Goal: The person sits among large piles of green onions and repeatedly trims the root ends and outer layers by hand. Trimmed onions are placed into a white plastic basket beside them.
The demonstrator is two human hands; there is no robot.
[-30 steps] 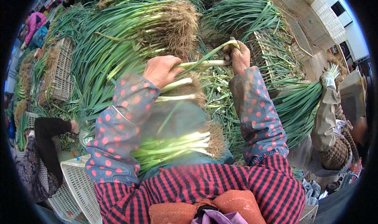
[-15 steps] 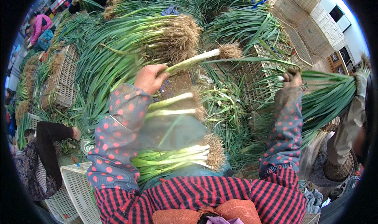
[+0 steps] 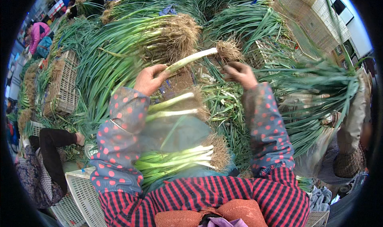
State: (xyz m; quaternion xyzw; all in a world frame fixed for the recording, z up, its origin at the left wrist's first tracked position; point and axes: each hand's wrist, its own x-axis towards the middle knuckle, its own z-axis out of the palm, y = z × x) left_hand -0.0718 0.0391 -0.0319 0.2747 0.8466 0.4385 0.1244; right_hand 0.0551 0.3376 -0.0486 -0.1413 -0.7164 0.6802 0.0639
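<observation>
My left hand (image 3: 151, 77) is closed around a single leek (image 3: 191, 57), white end and bushy roots pointing right. My right hand (image 3: 238, 73) is just below and right of those roots, fingers loosely bent and somewhat apart, with nothing visible in them. Under my arms, more trimmed leeks (image 3: 179, 157) lie with roots rightward on a bluish plastic sheet (image 3: 175, 133), with two others (image 3: 167, 115) above them. A large pile of untrimmed leeks (image 3: 107, 55) lies beyond my left hand, and loose leaf scraps (image 3: 223, 107) cover the area between my arms.
A co-worker's sleeved arm (image 3: 353, 119) at right is among blurred long green leaves. Another person (image 3: 48, 167) sits at lower left; a person in pink (image 3: 38, 37) is farther back. Plastic crates stand at left (image 3: 66, 79), lower left (image 3: 81, 191) and stacked upper right (image 3: 305, 17).
My right hand left the leek, swung right with a peeled leaf, then came back leftward without it visible. My left hand moved slightly left with the leek. The co-worker's bunch shifted.
</observation>
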